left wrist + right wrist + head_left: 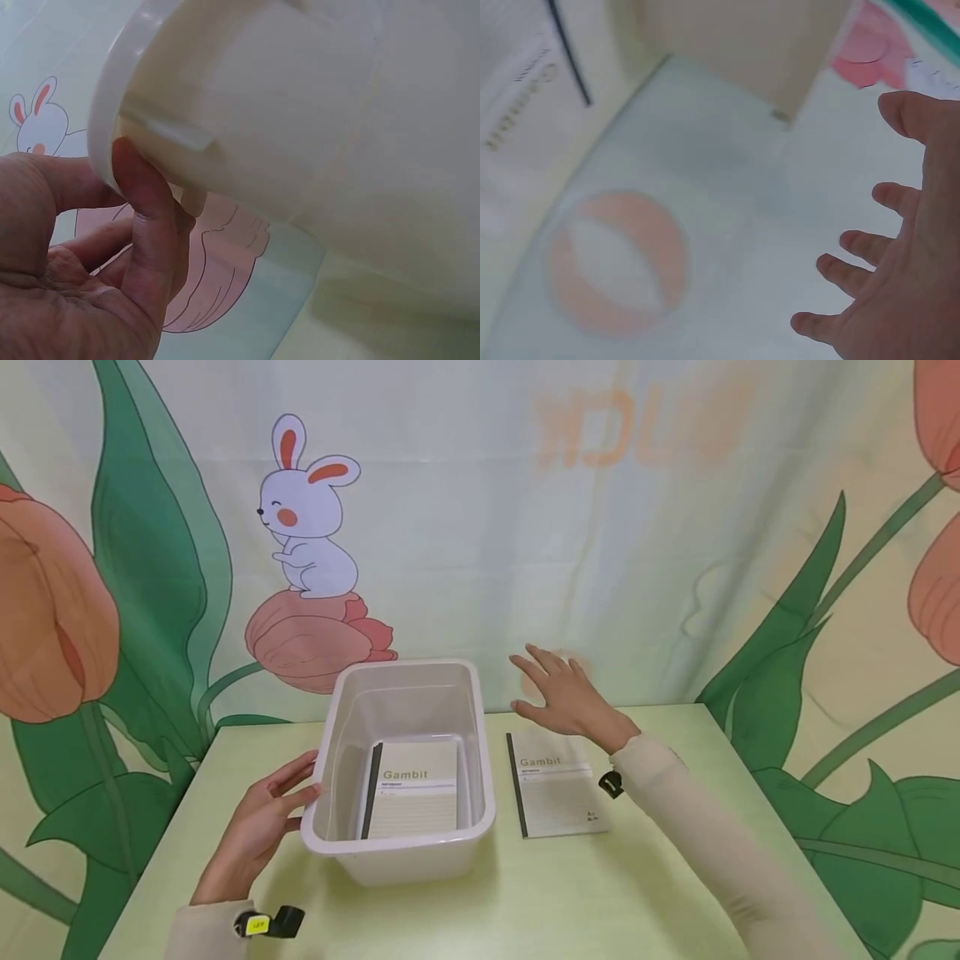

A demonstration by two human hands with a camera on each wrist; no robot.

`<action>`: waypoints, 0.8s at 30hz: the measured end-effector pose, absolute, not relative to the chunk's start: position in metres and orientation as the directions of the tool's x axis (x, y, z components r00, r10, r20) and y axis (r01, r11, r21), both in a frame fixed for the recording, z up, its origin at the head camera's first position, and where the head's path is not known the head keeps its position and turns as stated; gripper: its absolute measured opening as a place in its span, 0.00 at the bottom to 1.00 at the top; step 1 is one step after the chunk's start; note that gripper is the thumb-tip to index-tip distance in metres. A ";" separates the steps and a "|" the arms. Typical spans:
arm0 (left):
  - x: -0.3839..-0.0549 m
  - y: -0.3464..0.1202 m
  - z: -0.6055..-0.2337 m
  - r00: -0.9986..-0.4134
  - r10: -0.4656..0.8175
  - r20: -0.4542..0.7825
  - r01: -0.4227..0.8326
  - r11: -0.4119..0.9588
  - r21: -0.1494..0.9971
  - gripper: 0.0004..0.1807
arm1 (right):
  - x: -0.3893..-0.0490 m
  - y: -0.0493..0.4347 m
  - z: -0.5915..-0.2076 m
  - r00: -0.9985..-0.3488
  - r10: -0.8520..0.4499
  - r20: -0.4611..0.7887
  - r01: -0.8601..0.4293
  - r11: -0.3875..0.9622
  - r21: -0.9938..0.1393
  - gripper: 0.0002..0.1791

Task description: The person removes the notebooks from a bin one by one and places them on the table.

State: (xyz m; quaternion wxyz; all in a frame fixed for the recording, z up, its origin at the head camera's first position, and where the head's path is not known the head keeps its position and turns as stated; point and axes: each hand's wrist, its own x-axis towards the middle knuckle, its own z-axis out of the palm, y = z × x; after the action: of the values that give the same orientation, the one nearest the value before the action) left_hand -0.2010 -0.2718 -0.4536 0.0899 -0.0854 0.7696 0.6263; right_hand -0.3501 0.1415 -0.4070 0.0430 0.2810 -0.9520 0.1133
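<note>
A pale plastic basin stands on the table, with a Gambit notebook lying flat on its bottom. My left hand is at the basin's left side. In the left wrist view, the thumb and a finger of that hand pinch the basin's rim. Another Gambit notebook, with a dark spine strip, lies on the table to the right of the basin. Above its far end hovers my right hand, fingers spread and holding nothing. The right wrist view shows the same hand with its fingers apart.
The light green table ends at the back against a printed curtain with a rabbit and tulips. The basin's far side stands close to that curtain. Small black cameras sit at both wrists.
</note>
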 end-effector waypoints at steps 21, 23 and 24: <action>-0.205 -0.263 -0.453 -0.970 -0.005 -0.243 -0.237 0.232 0.943 0.36 | -0.324 0.018 -0.331 -0.744 -0.666 0.056 -0.660 0.719 -0.216 0.39; -0.204 -0.264 -0.452 -0.968 -0.008 -0.251 -0.246 0.231 0.941 0.35 | -0.327 0.000 -0.335 -0.747 -0.665 0.007 -0.650 0.728 -0.219 0.39; -0.204 -0.264 -0.452 -0.966 -0.011 -0.259 -0.254 0.232 0.939 0.35 | -0.329 -0.008 -0.339 -0.748 -0.663 -0.019 -0.644 0.733 -0.218 0.40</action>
State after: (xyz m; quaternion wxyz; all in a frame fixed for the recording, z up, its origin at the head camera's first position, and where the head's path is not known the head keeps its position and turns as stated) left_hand -0.2036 -0.2642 -0.4518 0.0989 -0.0851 0.7788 0.6136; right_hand -0.3285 -0.0079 -0.3389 -0.0478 0.3517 -0.9296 0.0993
